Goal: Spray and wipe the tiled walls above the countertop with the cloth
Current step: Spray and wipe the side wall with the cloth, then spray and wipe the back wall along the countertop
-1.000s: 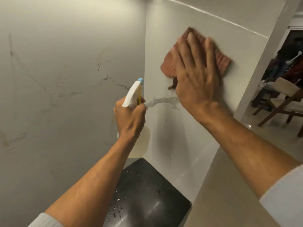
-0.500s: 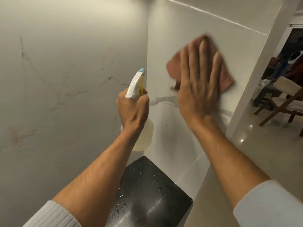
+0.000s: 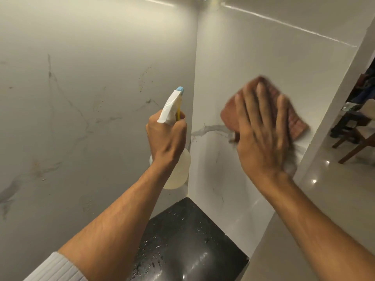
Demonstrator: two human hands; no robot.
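Note:
My right hand [image 3: 261,134] lies flat, fingers spread, pressing a reddish-brown cloth [image 3: 296,122] against the white tiled side wall [image 3: 253,57]; hand and cloth are motion-blurred. My left hand [image 3: 166,136] grips a spray bottle [image 3: 172,106] with a white trigger head, blue nozzle tip and pale round body, nozzle pointing up toward the corner. The left tiled wall [image 3: 81,88] shows grey veins and small brownish specks.
A black countertop [image 3: 186,240] beaded with water drops lies below in the corner. The side wall ends at a vertical edge on the right, beyond which are a glossy floor [image 3: 332,189] and wooden chairs [image 3: 357,142].
My right hand slid the cloth down the side wall from high up. My left hand with the bottle stayed nearly in place.

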